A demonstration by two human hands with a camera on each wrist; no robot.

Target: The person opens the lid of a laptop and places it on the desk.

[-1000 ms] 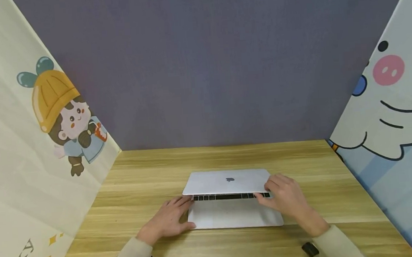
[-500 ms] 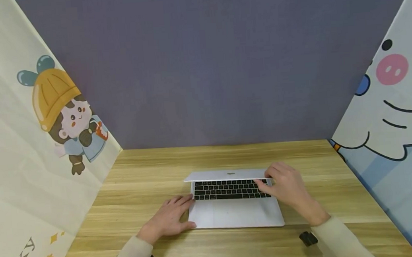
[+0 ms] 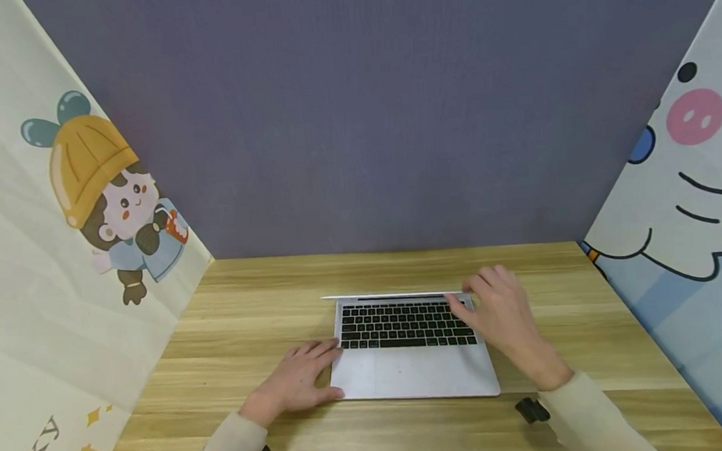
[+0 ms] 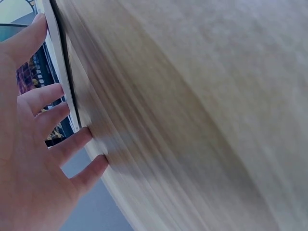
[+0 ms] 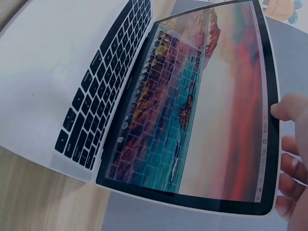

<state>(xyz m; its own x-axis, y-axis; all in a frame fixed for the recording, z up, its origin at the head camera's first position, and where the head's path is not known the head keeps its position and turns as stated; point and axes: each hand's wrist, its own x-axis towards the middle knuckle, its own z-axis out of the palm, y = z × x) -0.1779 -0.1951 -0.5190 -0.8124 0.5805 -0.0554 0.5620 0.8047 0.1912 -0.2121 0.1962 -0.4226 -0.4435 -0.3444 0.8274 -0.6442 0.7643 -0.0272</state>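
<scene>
A silver laptop point(image 3: 415, 372) lies on the wooden table, its black keyboard point(image 3: 408, 325) exposed. From the head view the raised lid shows almost edge-on. The lit screen point(image 5: 226, 106), with a colourful landscape picture, faces the right wrist camera. My right hand point(image 3: 502, 313) pinches the lid's top edge near its right corner, thumb on the screen side and fingers behind. My left hand point(image 3: 299, 380) rests against the base's left edge with spread, fairly straight fingers. In the left wrist view its thumb point(image 4: 31, 41) and fingertips touch the laptop's side and the table.
The wooden table point(image 3: 246, 296) ends at a plain grey-purple back panel point(image 3: 354, 128). Cartoon-printed panels stand at the left point(image 3: 23, 333) and right point(image 3: 715, 256). Small black devices point(image 3: 533, 410) sit at both wrists.
The lid has swung up and back from nearly closed to about upright, uncovering the keyboard. My right hand moved up and away with it. My left hand stayed at the base's left edge.
</scene>
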